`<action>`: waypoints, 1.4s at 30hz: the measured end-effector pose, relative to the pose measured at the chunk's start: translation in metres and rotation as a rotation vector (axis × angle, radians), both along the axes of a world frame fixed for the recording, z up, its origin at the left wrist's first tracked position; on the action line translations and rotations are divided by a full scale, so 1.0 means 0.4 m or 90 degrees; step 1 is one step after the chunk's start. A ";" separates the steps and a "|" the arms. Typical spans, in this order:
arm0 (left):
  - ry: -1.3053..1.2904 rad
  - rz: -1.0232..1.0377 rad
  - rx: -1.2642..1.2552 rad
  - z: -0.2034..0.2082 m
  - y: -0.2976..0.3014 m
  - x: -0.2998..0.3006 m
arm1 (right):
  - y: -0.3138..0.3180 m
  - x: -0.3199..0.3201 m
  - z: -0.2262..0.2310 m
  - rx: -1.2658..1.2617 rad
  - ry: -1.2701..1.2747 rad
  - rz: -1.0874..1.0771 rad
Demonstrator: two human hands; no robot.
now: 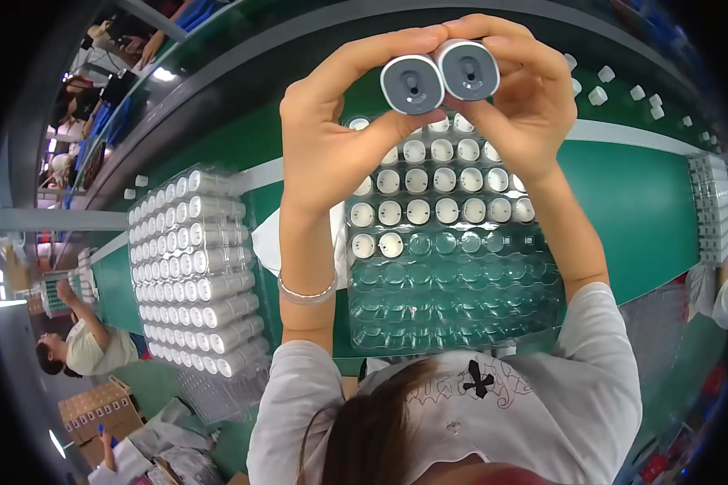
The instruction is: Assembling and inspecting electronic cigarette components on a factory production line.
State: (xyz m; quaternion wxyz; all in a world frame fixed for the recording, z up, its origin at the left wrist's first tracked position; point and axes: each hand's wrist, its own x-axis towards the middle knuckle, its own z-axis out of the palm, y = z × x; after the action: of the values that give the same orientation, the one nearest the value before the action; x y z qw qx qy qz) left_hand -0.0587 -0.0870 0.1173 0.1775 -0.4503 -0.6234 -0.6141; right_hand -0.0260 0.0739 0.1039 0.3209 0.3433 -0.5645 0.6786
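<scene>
Side by side above the table, two white rounded parts show their grey recessed ends, each with a dark slot in the middle. My left hand (332,133) grips the left white part (412,85) between thumb and fingers. The right white part (467,71) is pinched in my right hand (530,101), and the two parts touch or nearly touch. Below them lies a clear plastic tray (461,295) with moulded pockets. Several white round pieces (417,212) fill its far rows, and two more sit at the left of a nearer row.
Left of the tray rises a stack of clear trays with white cylinders (194,263). A white cloth or sheet (271,242) lies between. Loose white caps (597,95) are scattered on the far green strip. Another stack (710,206) stands far right; a co-worker (97,347) is at left.
</scene>
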 end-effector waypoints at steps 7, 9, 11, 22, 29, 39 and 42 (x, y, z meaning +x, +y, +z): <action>0.062 0.018 -0.032 0.003 -0.004 0.002 | 0.001 0.014 -0.011 -0.039 -0.052 0.045; -0.106 0.025 -0.025 0.022 -0.012 0.031 | 0.004 0.012 0.000 -0.010 -0.046 0.045; -0.254 0.026 -0.011 0.040 -0.019 0.063 | 0.002 -0.069 -0.038 -0.076 0.157 0.180; -0.123 0.088 -0.216 -0.103 -0.173 0.170 | 0.142 0.169 -0.117 0.189 -0.348 -0.017; -0.191 0.041 -0.361 -0.251 -0.131 0.229 | 0.042 0.236 -0.156 0.569 -0.264 -0.059; -0.093 0.151 -0.444 -0.273 -0.092 0.269 | 0.012 0.270 -0.172 0.690 -0.251 -0.090; -0.072 0.179 -0.412 -0.290 -0.106 0.274 | 0.009 0.265 -0.168 0.669 -0.238 -0.097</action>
State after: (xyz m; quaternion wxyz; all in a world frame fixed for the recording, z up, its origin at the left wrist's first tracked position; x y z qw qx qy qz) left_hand 0.0510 -0.1294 0.0012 0.0738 -0.3582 -0.8503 -0.3785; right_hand 0.0799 0.0774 0.0368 0.0493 0.2892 -0.8969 0.3308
